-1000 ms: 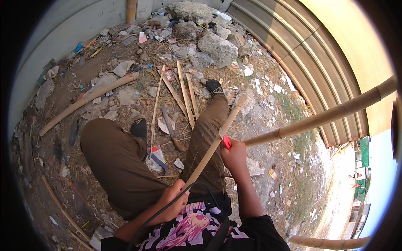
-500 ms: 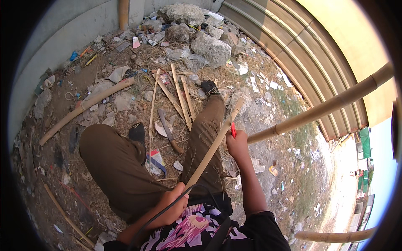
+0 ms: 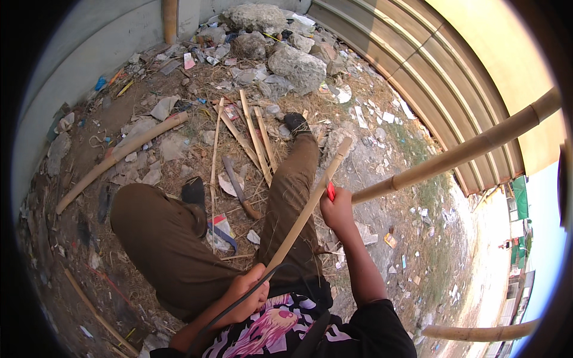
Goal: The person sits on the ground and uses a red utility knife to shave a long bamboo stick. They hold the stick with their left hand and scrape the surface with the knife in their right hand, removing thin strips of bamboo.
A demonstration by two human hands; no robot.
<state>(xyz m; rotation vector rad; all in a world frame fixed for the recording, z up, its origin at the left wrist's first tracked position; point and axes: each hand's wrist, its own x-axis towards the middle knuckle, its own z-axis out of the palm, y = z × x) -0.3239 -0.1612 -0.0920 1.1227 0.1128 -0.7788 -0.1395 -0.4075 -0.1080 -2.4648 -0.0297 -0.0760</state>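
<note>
A split bamboo strip (image 3: 304,218) slants up from my lap across my right leg. My left hand (image 3: 246,291) is wrapped round its lower end, close to my shirt. Near the strip's upper end, my right hand (image 3: 337,210) is closed on a small red tool (image 3: 331,191), held against or just beside the strip's right edge. Most of the tool is hidden by my fingers, so its kind cannot be made out. Between my legs lies a long blade with a wooden handle (image 3: 240,192). Several split bamboo strips (image 3: 253,128) rest on the ground ahead of it.
A round bamboo pole (image 3: 125,158) lies at left. Another pole (image 3: 453,156) slants in from the right, behind my right hand. Rocks (image 3: 298,68) and litter are heaped at the back, near a grey wall (image 3: 101,65) and a ribbed metal sheet (image 3: 430,77). A dark cable crosses my left wrist.
My right hand and the red tool have slid slightly down along the strip, toward me. My left hand keeps its hold on the lower end. The view has shifted a little.
</note>
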